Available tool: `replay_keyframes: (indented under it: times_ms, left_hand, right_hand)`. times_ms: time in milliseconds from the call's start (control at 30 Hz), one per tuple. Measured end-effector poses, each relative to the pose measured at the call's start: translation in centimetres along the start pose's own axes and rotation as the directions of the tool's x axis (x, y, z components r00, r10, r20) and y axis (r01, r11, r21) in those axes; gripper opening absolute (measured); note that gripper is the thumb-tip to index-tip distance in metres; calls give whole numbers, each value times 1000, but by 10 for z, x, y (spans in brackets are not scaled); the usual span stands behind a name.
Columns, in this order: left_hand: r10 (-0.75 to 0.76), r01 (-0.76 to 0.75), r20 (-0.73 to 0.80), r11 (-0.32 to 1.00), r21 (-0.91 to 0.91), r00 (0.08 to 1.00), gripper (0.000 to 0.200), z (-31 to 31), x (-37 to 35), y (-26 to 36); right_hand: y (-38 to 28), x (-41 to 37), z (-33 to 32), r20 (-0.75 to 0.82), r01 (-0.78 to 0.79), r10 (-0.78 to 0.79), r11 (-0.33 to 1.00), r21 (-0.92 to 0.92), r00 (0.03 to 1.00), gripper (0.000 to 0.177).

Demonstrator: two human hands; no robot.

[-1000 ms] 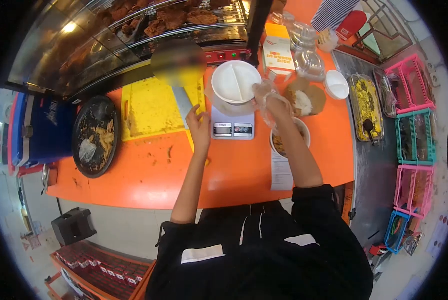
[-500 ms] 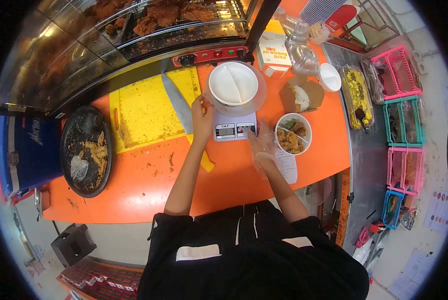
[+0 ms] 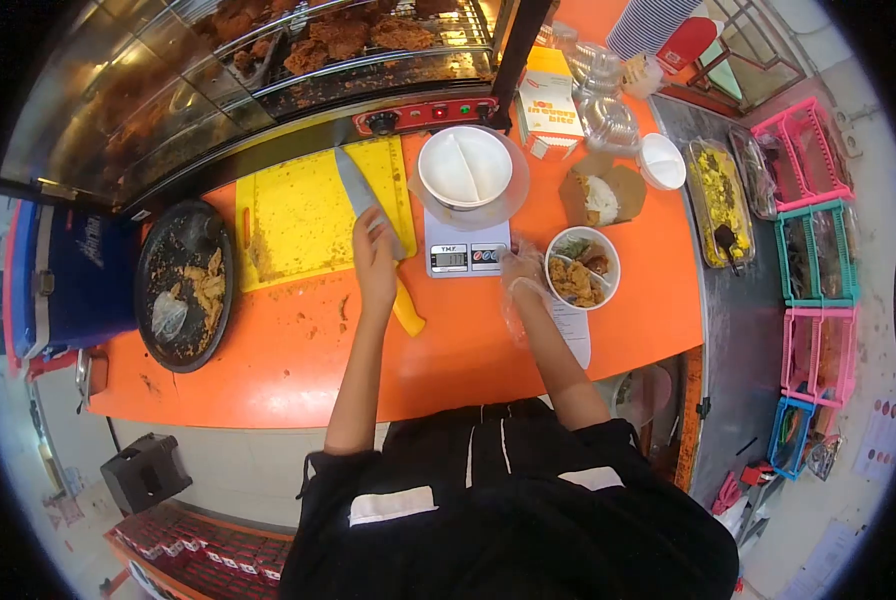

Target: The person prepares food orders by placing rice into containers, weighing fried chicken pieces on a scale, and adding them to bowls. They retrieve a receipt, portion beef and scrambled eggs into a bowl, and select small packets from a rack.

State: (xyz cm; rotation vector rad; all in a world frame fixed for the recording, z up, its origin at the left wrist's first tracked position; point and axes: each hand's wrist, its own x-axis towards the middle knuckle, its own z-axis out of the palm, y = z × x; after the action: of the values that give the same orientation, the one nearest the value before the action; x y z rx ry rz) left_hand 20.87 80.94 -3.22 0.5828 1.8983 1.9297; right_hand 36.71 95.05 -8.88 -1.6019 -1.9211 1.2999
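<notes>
"Centre?"
"Bowl (image 3: 450,172), divided: upright on the scale (image 3: 442,236), display (image 3: 450,259) left exposed, presumably for reading."

"Right hand (image 3: 525,274)?"
"Gloved, fingertips at the scale's buttons; whether clasping anything, cannot tell."

"Left hand (image 3: 375,265)?"
"Loose, fingers parted, grasping nothing; by the knife (image 3: 353,183), contact unclear."

"Knife?"
"Blade on board (image 3: 293,225), handle towards the person, likely for ready reach."

"Outermost?"
"Food bowl (image 3: 617,270), upright, partly over a slip (image 3: 574,338), perhaps pinning it."

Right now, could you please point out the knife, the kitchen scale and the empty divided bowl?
Knife (image 3: 407,308), head view: on the yellow handle.
Kitchen scale (image 3: 450,259), head view: on the digital display.
Empty divided bowl (image 3: 442,170), head view: on the inside floor.
</notes>
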Motion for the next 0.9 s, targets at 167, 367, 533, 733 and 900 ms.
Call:
replay_keyframes:
  times_ms: [167,367,533,733,900]
  left_hand:
    - [25,9,-220,988,155,975,33,-61,-71,10]
    - [23,147,-531,950,276,847,31,-115,-157,7]
    - [-2,183,-657,961,207,754,30,-116,-189,11]
    - [9,172,-677,965,200,736,31,-114,-197,16]
    - [64,155,-704,957,243,707,32,-118,-210,15]
  right_hand:
    - [-17,-5,3,-41,-54,42,928,-369,998,45]
    - [-9,-4,9,-52,8,-34,900,-435,998,49]
    - [-38,-23,-4,-50,-48,33,938,-343,998,45]
    - [-36,-15,-6,24,-43,61,888,-458,998,43]
    - [-13,-14,-4,173,151,-51,757,-636,984,50]
